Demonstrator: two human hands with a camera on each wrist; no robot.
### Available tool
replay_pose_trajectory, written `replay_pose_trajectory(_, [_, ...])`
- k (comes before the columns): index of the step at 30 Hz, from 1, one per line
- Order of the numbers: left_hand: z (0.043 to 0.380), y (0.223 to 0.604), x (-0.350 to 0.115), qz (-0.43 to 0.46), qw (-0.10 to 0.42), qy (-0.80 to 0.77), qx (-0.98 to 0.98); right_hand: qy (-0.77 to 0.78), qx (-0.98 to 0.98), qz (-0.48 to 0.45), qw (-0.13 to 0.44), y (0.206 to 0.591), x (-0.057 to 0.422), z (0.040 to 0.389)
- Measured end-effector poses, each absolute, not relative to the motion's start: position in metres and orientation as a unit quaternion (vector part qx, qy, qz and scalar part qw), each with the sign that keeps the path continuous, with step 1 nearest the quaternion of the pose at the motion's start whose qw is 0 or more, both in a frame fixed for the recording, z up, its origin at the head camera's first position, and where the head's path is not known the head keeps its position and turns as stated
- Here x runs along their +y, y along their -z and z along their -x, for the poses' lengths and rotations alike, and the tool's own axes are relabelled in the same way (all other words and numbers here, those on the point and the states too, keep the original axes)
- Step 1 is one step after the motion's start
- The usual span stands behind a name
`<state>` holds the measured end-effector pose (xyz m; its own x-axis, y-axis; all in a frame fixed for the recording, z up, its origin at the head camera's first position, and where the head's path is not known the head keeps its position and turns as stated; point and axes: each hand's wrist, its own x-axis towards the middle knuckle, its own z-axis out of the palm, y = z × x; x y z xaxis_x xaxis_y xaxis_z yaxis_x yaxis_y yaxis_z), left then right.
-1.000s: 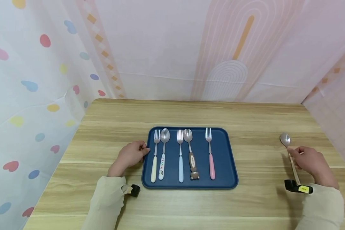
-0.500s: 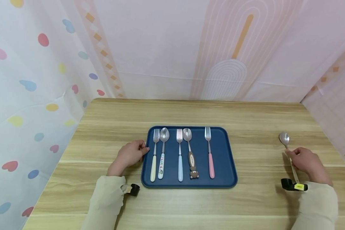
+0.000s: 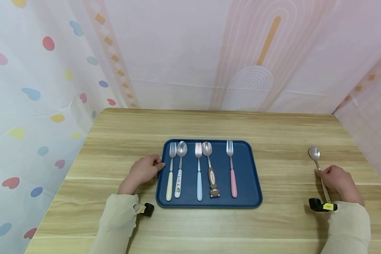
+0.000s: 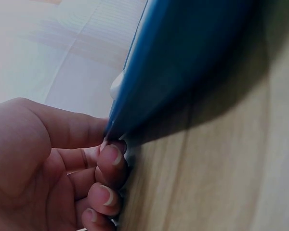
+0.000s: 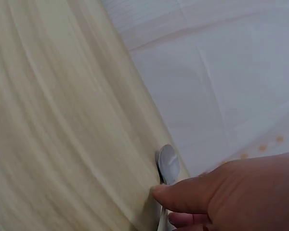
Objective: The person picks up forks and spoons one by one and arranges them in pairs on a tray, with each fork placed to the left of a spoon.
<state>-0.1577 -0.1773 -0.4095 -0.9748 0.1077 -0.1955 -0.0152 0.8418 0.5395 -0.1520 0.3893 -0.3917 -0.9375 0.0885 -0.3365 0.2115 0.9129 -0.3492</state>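
In the head view, my left hand (image 3: 144, 170) holds the left rim of a dark blue tray (image 3: 246, 176). The left wrist view shows the thumb against the tray's edge (image 4: 130, 82) and the other fingers curled below it. On the tray lie a yellow-handled fork (image 3: 169, 185), a white patterned-handle spoon (image 3: 178, 183), a light blue fork (image 3: 199, 185), a brown bear-handled spoon (image 3: 212, 180) and a pink fork (image 3: 233, 181). Far to the right, my right hand (image 3: 338, 180) pinches a spoon (image 3: 314, 153) by its neck. Its bowl points away from me, and the hand hides part of the handle.
The wooden table (image 3: 285, 225) carries the tray near its middle. A patterned curtain (image 3: 177, 53) hangs along the back edge and down both sides. Each forearm wears a strap with a black camera, one of them (image 3: 149, 210) close to the tray's lower left corner.
My right hand and sleeve have shifted slightly left and nearer to me, while the spoon has stayed nearly in place. The left hand and tray look unchanged.
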Motion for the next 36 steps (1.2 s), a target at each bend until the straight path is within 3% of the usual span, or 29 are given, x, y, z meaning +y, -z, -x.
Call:
replay_pose_trajectory(9, [0.157,0.410,-0.178,-0.022,0.111,-0.277,0.954,0.175,0.971,-0.053,0.151,0.396,0.390,0.150])
replay_pose_trajectory(19, [0.157,0.410,-0.178,-0.027,0.107,-0.275,0.955,0.161,0.982,0.010,0.097,0.402,0.392,0.152])
replay_pose_trajectory(36, [0.158,0.409,-0.178,-0.029,0.109,-0.277,0.954,0.166,0.982,0.034,0.079,0.407,0.397,0.150])
